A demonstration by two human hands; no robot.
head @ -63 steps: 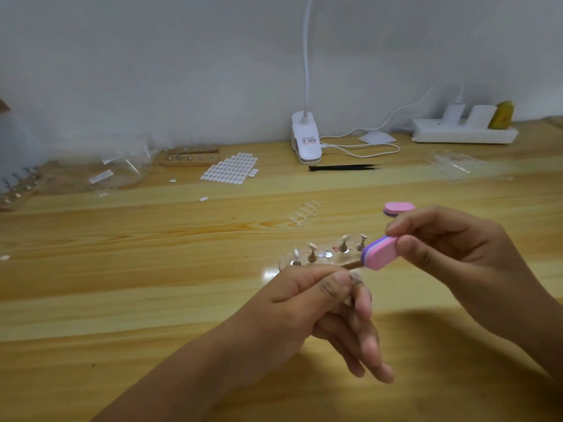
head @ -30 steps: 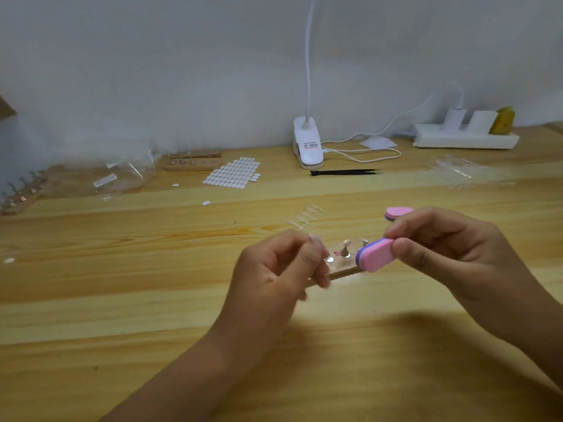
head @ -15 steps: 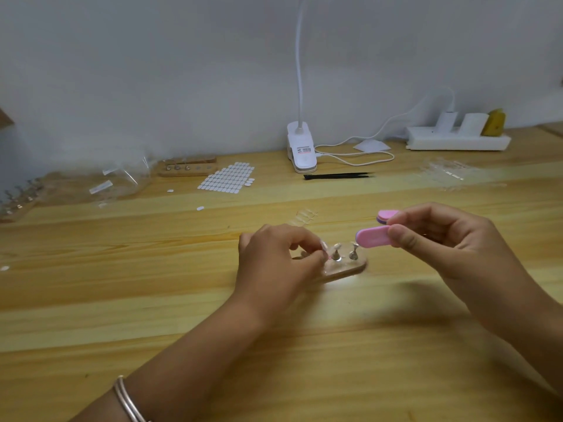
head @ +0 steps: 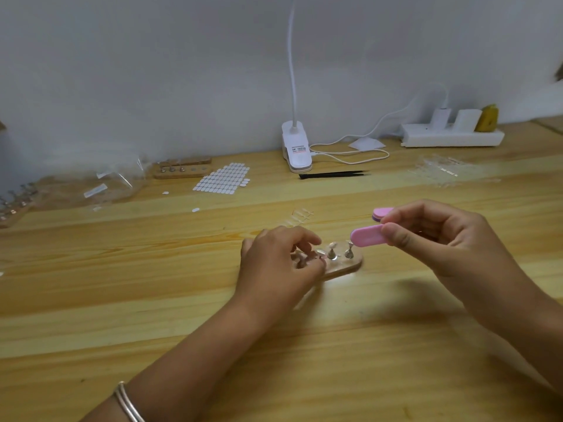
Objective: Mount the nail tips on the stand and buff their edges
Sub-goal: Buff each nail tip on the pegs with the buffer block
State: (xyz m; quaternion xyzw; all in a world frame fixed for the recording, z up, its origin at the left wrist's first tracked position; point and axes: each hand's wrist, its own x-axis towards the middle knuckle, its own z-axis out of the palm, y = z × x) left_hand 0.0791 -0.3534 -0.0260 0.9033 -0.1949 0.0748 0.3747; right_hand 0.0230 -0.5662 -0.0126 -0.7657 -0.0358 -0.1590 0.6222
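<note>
The nail stand (head: 345, 267), a clear oval base with metal pegs, lies on the wooden table. Two pegs with clear nail tips (head: 332, 250) stand uncovered at its right end. My left hand (head: 278, 263) covers the stand's left part, and its curled fingertips pinch a peg there. My right hand (head: 441, 239) holds a pink buffer block (head: 367, 236) just above and right of the stand, apart from the tips. A second pink buffer (head: 380, 212) lies behind it, partly hidden by my fingers. Loose clear nail tips (head: 300, 216) lie beyond the stand.
At the back stand a white clip lamp (head: 297, 150) with its cable, black tweezers (head: 333, 175), a sheet of white adhesive pads (head: 224, 179), another wooden stand (head: 181, 170), plastic bags (head: 91, 185), a power strip (head: 451, 137) and clear tip packaging (head: 441, 170).
My left hand came down from holding a peg in the air near the buffer and now rests on the stand. My right hand with the buffer stayed nearly in place.
</note>
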